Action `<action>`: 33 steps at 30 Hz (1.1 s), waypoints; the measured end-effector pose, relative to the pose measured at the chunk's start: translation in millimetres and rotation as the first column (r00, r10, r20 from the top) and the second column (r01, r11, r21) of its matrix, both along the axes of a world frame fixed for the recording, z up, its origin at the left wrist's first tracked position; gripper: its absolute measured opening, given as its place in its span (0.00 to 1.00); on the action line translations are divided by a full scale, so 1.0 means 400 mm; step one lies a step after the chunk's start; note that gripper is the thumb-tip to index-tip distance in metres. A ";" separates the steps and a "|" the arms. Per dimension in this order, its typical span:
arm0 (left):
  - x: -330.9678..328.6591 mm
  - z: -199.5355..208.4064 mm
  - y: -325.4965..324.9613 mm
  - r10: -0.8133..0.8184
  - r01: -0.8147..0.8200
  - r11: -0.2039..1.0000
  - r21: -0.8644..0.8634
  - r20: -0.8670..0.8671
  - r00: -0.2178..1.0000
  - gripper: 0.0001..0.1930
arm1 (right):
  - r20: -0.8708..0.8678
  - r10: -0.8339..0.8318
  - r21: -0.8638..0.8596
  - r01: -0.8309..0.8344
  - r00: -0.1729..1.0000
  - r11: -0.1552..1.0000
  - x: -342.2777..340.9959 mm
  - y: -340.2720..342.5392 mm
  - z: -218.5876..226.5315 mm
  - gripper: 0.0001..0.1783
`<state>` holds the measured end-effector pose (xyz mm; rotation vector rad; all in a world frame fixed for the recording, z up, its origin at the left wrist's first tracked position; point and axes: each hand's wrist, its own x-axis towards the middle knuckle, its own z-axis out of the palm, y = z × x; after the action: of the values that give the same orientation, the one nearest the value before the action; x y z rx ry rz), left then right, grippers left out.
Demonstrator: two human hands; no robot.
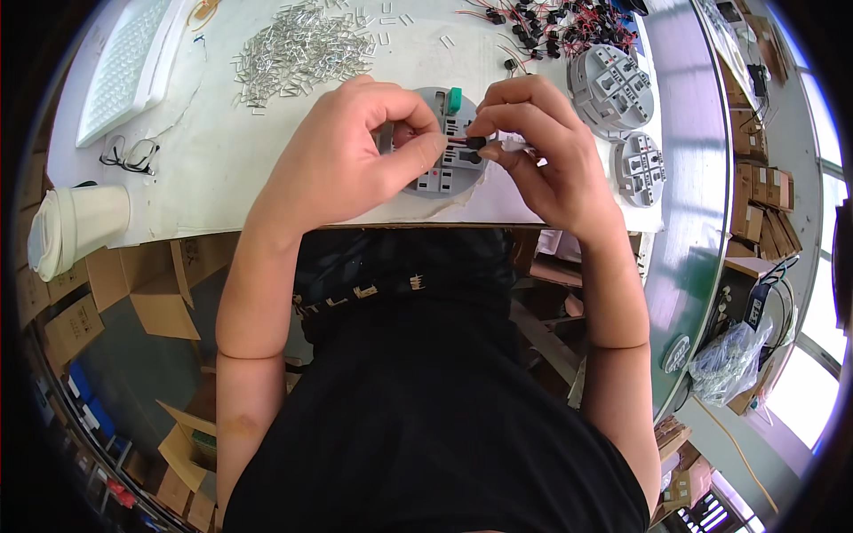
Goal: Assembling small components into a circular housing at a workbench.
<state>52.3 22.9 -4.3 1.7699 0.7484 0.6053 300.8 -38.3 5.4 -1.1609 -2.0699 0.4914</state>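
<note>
A round grey base (464,182) with dark slots and raised blocks lies near the table's front edge, between my hands. A green block (455,99) stands on its far part. Above the base, my right hand (555,147) pinches a small black component (476,142) between thumb and fingers. Thin red and dark wires run leftward from this component to my left hand (360,151), whose thumb and index finger are pressed together on them. My left hand hides the left side of the base. Something pale shows beside the right fingers, too small to name.
A heap of U-shaped metal pins (302,51) lies at the far middle-left. Black components with red wires (542,31) are piled far right, beyond stacked grey bases (613,84) and another base (641,169). At left are a white tray (124,75), eyeglasses (131,156) and a white container (84,222).
</note>
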 end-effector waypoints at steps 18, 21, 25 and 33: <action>-0.026 -0.087 -0.058 0.279 -0.231 0.832 0.504 -0.022 0.960 0.29 | 0.433 -0.211 0.081 0.195 0.876 0.977 -0.102 -0.054 -0.030 0.14; -0.040 -0.105 -0.052 0.255 -0.198 0.832 0.519 -0.040 0.966 0.38 | 0.419 -0.197 0.109 0.167 0.886 0.980 -0.108 -0.049 -0.029 0.13; -0.061 -0.122 -0.048 0.242 -0.182 0.830 0.527 -0.047 0.969 0.42 | 0.466 -0.152 0.118 0.109 0.872 0.987 -0.119 -0.050 -0.029 0.14; -0.102 -0.119 -0.043 0.253 -0.176 0.833 0.525 -0.079 0.964 0.41 | 0.218 -0.172 0.100 0.154 0.961 0.983 -0.142 -0.050 -0.096 0.17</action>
<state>11.4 5.7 -51.9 2.2591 0.9596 0.8989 244.0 -58.4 -33.0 -1.3779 -2.1382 0.1999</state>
